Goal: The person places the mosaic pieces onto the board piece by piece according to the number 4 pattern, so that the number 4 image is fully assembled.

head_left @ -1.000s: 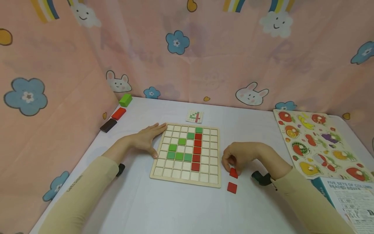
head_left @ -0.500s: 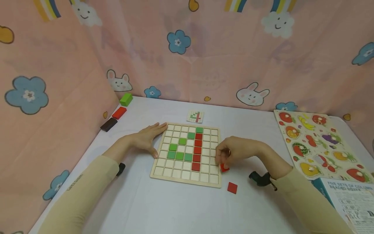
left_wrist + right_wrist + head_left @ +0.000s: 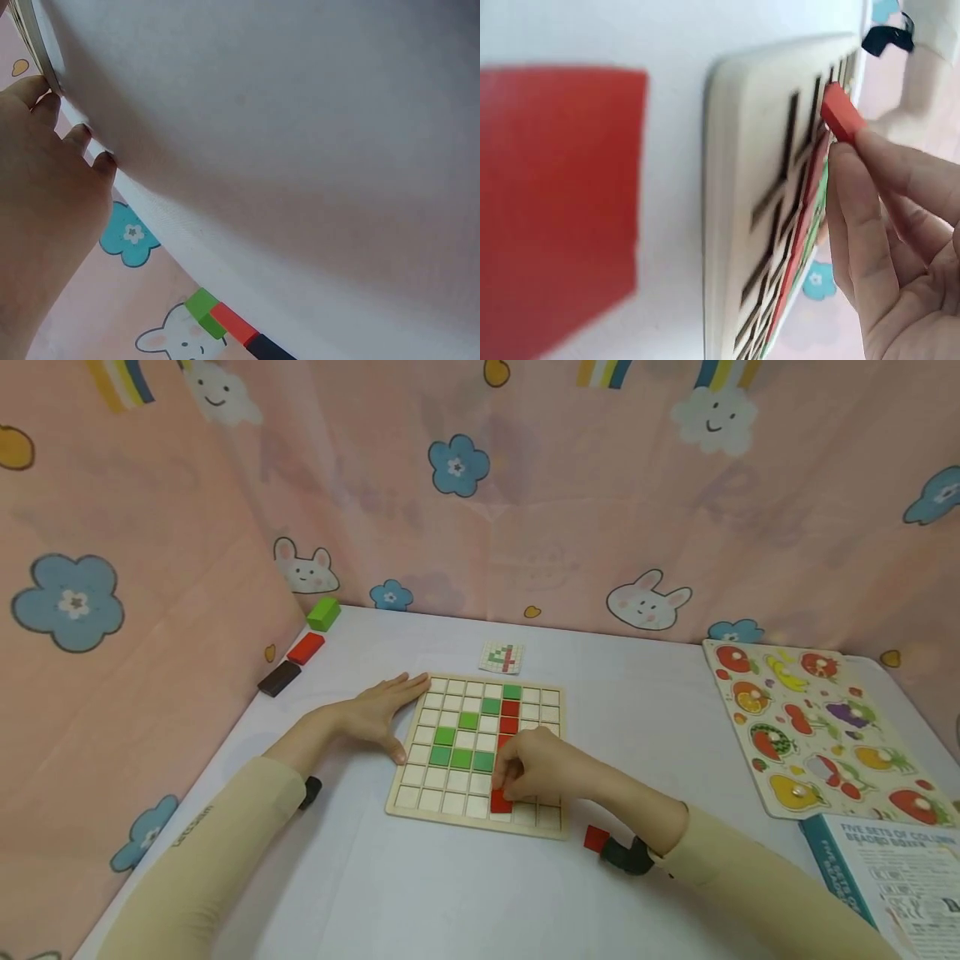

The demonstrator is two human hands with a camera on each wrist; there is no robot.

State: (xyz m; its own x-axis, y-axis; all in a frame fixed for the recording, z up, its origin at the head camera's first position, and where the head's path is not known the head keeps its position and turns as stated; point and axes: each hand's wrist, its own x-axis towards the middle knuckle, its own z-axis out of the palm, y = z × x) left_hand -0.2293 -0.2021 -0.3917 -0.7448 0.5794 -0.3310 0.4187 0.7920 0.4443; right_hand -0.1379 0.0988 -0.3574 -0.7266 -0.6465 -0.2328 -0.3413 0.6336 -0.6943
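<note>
The red tile [image 3: 500, 802] is pinched in my right hand [image 3: 542, 770] over the bottom row of the wooden grid board [image 3: 450, 806], below the red column. My left hand [image 3: 372, 718] lies flat, fingers straight, against the board's left edge. Everything sits on a white table [image 3: 420, 893] walled by pink cartoon fabric [image 3: 135, 527]. A spare red tile [image 3: 596, 837] lies just beside the board; a fruit puzzle [image 3: 817, 727] stays right. The booklet [image 3: 892, 877] reads "FIVE SETS OF COLOUR".
</note>
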